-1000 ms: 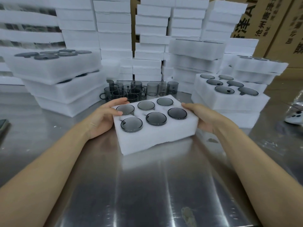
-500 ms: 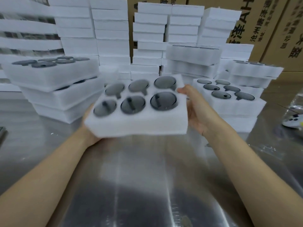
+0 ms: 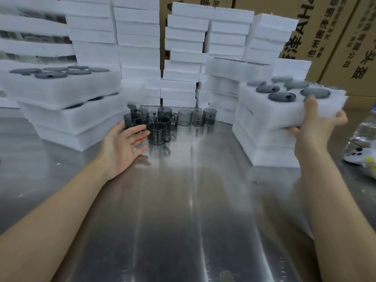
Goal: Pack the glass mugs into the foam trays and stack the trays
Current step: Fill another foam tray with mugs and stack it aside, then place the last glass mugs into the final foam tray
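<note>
A white foam tray (image 3: 270,110) filled with several smoky glass mugs sits atop the right stack of trays (image 3: 270,151). My right hand (image 3: 313,121) grips its near right corner, thumb on top and fingers under the edge. My left hand (image 3: 124,145) hovers over the steel table with straight fingers and holds nothing. Just beyond its fingertips stand several loose grey glass mugs (image 3: 158,133) in a cluster. A second stack of filled trays (image 3: 67,102) stands at the left.
Tall piles of empty white foam trays (image 3: 138,47) line the back, with cardboard boxes (image 3: 335,41) behind them. A plastic bottle (image 3: 366,127) and a white controller (image 3: 360,156) lie at the right edge. The steel table (image 3: 183,220) stretches toward me.
The filled tray went from the table centre, lifted in both hands, over to the top of the right stack. My left hand let go and swung back left near the loose mugs.
</note>
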Available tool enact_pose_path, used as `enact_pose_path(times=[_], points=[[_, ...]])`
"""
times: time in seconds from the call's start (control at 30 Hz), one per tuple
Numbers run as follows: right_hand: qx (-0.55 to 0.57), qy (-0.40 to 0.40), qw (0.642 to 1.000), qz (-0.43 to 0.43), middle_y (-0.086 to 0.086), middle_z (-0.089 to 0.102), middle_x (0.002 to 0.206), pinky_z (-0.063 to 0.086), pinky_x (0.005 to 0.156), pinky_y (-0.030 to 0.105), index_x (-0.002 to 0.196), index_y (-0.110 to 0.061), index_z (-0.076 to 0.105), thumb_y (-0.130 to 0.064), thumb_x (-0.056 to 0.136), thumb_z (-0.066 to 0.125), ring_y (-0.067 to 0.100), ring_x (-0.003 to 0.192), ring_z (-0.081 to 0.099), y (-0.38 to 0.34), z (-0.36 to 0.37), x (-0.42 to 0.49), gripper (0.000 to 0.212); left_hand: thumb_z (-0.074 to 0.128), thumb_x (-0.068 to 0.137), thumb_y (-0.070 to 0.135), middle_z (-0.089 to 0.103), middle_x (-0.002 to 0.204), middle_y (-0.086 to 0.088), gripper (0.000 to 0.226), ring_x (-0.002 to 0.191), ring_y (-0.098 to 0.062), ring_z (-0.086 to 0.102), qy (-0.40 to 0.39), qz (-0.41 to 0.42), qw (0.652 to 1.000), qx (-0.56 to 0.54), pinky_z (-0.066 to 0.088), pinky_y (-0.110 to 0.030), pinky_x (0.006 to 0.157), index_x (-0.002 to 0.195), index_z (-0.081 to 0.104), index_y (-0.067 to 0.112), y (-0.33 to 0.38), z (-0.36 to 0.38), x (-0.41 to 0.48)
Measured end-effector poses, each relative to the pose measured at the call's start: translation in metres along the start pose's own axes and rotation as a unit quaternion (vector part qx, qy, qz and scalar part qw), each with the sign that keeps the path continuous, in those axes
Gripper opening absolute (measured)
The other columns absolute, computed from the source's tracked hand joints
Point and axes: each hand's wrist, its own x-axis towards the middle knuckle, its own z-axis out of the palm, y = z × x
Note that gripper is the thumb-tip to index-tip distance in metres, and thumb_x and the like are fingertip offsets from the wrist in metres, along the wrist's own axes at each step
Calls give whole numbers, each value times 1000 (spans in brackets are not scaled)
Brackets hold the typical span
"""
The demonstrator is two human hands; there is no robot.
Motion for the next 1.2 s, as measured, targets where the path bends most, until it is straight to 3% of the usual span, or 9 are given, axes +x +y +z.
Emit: enact_pose_path(times=[0.13,0.23,0.33,0.43,0.57,0.7,0.77,0.9,1.2], points=[[-209,17,975,-70,14,20,156,24,116,47,151,-13,2,-62,87,52,28,142,24,15,0,10,94,35,97,47,65,122,-12,52,121,-22,56,-1,1,1000,-6,44,-36,100,119,62,9,-2,-2,2],[-329,71,941,-38,16,6,159,3,118,48,152,-6,4,-66,91,38,28,148,-2,16,-3,15,92,36,97,46,69,116,-11,51,117,-23,58,-7,6,1000,0,45,-35,97,117,63,9,-3,-3,2],[-359,99,926,-70,14,6,160,1,117,46,152,-3,5,-57,96,36,28,148,-1,14,-7,9,83,36,98,43,69,112,-11,48,114,-23,59,-6,8,1000,9,45,-35,97,115,64,8,-4,-2,2],[-314,133,891,-298,11,18,155,4,116,40,150,-2,12,-29,93,45,28,145,14,18,2,-16,72,34,101,38,67,109,-11,44,108,-21,59,5,12,999,35,46,-32,93,110,64,7,-6,2,3],[-270,-91,851,-442,15,38,141,11,113,37,146,-2,23,-8,81,49,27,133,31,42,35,-69,71,31,103,35,66,104,-11,44,102,-19,61,14,15,998,55,48,-29,90,107,63,5,-8,7,3],[-351,-321,698,-536,18,54,125,30,102,47,136,-1,47,-1,79,51,28,118,43,70,69,-97,57,37,102,26,66,91,-9,34,89,-20,62,73,54,989,114,50,-31,83,97,65,8,-11,15,3],[-362,-383,678,-512,14,57,122,35,95,41,132,-4,54,1,83,52,30,110,52,78,92,-99,49,42,99,19,65,88,-5,23,82,-17,59,112,167,931,304,46,-27,73,94,64,15,-15,18,1],[-383,-436,694,-426,2,47,132,45,73,31,136,-13,50,-8,94,44,21,95,56,95,159,-94,43,48,96,30,52,122,7,29,89,-7,56,89,286,725,620,45,-29,72,121,58,19,-23,16,8],[-467,-531,621,-338,5,11,160,30,112,41,152,-14,21,-4,99,36,26,142,26,149,331,-83,56,42,95,42,40,136,14,44,93,-8,54,116,240,710,652,34,-27,66,135,47,24,-26,3,24]])
